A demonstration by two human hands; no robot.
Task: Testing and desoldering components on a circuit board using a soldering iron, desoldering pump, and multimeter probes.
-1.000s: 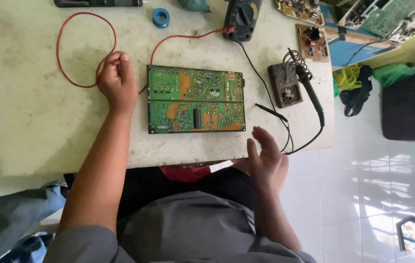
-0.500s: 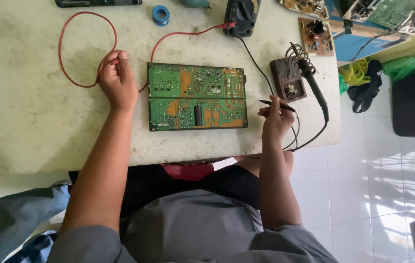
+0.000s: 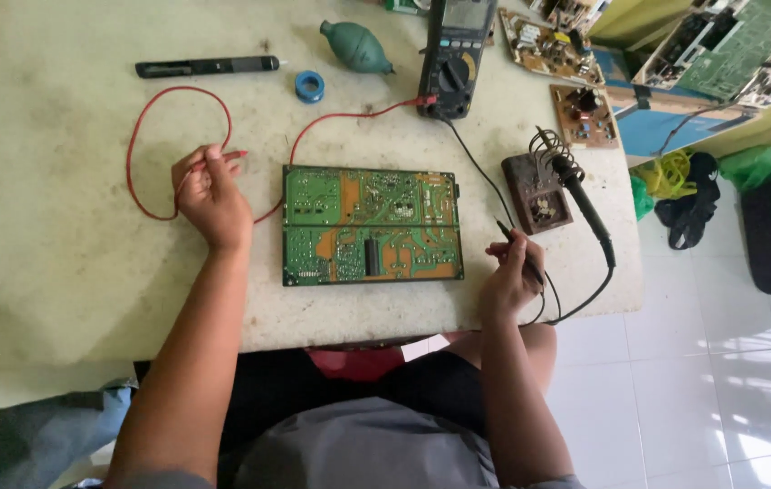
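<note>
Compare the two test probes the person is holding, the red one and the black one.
The red probe sits in the left hand, left of the circuit board; the black probe sits in the right hand, right of it. The red lead makes a wide loop; the black lead runs nearly straight. Both leads reach the multimeter.

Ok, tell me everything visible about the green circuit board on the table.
The rectangular green circuit board lies flat near the front edge of the pale worn table, solder side up, with orange-brown copper patches, fine silvery solder points and a dark slot near its lower middle. It sits between the left hand and right hand; neither touches it. A red test lead passes by its upper left corner.
</note>
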